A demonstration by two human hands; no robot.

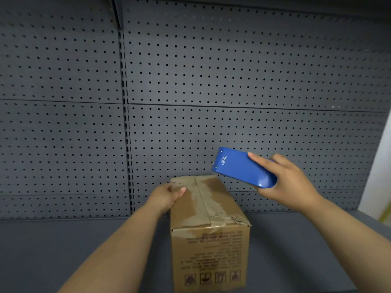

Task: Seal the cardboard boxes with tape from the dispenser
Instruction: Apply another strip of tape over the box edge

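The left hand grips the far left corner of the box on the shelf. The right hand clasps the blue dispenser, held above the box's far end.

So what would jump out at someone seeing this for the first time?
Probably the bright blue tape dispenser, gripped in the right hand and held in the air just above the far end of the cardboard box. The left hand grips the box's far left corner, against a grey pegboard wall.
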